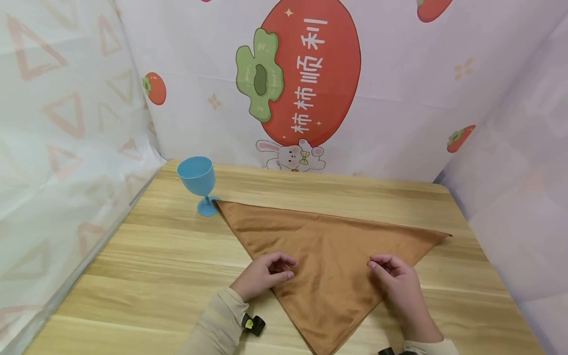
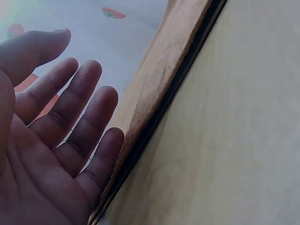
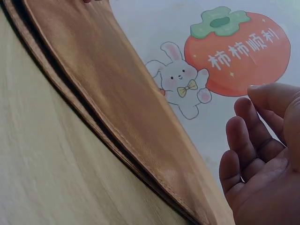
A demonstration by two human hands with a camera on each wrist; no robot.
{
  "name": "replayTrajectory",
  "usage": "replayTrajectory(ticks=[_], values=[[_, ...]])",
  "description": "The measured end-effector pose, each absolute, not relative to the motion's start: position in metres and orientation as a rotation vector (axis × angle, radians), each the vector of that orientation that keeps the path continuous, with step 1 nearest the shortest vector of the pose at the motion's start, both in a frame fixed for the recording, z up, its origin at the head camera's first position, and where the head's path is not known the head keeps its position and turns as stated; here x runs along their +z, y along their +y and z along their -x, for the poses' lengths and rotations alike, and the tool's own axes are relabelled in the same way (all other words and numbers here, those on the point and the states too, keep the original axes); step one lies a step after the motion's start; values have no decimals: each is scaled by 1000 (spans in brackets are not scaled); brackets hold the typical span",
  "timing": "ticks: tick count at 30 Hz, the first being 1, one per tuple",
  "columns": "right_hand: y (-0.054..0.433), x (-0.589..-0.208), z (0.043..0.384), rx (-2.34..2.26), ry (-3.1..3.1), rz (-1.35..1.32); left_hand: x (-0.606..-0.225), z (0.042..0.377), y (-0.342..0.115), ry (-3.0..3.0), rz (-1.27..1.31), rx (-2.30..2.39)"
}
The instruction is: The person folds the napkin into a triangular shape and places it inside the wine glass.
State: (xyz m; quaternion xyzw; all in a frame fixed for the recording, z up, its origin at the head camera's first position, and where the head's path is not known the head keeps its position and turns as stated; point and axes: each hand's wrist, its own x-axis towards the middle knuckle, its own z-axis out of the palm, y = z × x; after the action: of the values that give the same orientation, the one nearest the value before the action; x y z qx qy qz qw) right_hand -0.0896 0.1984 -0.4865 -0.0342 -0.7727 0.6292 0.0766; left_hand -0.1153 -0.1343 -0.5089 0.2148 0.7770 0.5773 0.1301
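Note:
A brown satin cloth (image 1: 319,256) lies folded into a triangle on the table, its long fold toward the back and its point toward me. Over its left edge is my left hand (image 1: 267,274), fingers loosely bent and holding nothing; in the left wrist view the palm and fingers (image 2: 77,117) show relaxed beside the cloth edge. My right hand (image 1: 397,283) hovers above the right edge, thumb near the fingertips, with nothing visible between them. The right wrist view shows the cloth's layered hem (image 3: 108,136) to the left of the loosely curled fingers (image 3: 241,140).
A blue plastic goblet (image 1: 197,182) stands upright at the back left, its base by the cloth's left corner. The wooden table (image 1: 146,266) is bordered by a printed backdrop (image 1: 195,128) behind and white sheets on both sides.

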Motion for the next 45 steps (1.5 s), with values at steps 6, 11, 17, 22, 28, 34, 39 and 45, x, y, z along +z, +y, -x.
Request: replayTrajectory(ticks=[6,11,17,22,28,34,39,45], values=[[191,-486,88,1832,-2362,39,-507,117,-134,2272,-654,1672],[188,-487,81,1839,-2381,-23,-507,113,-131,2248,-648,1666],[182,-489,75,1900,-2332,-113,-508,110,-131,2260,-616,1645],[181,-491,73,1929,-2342,-240,-508,112,-131,2274,-624,1607],[178,-498,74,2002,-2258,-580,-507,113,-131,2280,-602,1579],[173,-504,72,2051,-2242,-766,-512,114,-130,2260,-595,1588],[167,-504,69,2084,-2238,-748,-511,113,-130,2281,-623,1583],[161,-505,66,2111,-2231,-823,-508,111,-128,2292,-694,1623]])
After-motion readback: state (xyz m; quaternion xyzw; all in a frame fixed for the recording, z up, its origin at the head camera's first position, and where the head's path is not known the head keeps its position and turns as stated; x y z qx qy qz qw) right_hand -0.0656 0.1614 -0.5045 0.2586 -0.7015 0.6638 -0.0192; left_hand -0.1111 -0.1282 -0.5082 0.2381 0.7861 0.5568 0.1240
